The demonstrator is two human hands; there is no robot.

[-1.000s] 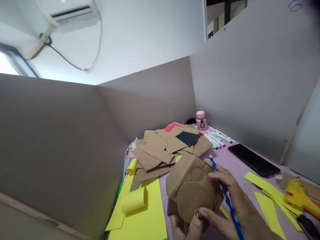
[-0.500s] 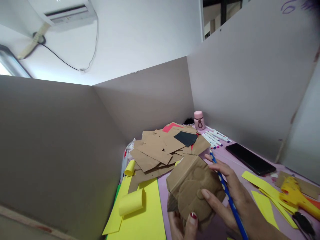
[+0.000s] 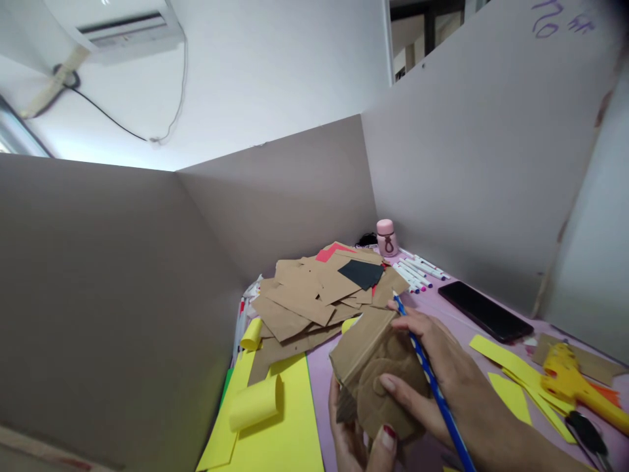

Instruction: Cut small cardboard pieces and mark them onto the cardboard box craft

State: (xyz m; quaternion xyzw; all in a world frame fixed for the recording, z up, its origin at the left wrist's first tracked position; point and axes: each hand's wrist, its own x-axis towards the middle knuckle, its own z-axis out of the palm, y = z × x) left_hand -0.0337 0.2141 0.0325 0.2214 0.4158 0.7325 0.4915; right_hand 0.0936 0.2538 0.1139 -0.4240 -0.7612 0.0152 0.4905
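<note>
A small box-like brown cardboard piece (image 3: 363,341), with rounded cardboard layers and a small disc on its near face, is held above the table in front of me. My left hand (image 3: 361,439) grips it from below, thumb on the front and fingers behind the left side. In my right hand (image 3: 437,367) a blue pencil with pale spots (image 3: 432,380) lies across the fingers, its tip pointing up and away. The right thumb presses on the small disc, while the right fingers curl over the top edge of the cardboard. The back of the piece is hidden.
Beyond lies a heap of flat cardboard pieces (image 3: 295,295). Yellow sheets (image 3: 289,446) and a curled yellow strip (image 3: 255,403) are at left. To the right are markers (image 3: 413,274), a phone (image 3: 484,311) and a yellow glue gun (image 3: 565,377). Grey partitions (image 3: 285,183) surround the table.
The cardboard piece has been turned slightly, and my right hand has shifted left and further over it. My left fingers now show along its left side. The view has swung a little right.
</note>
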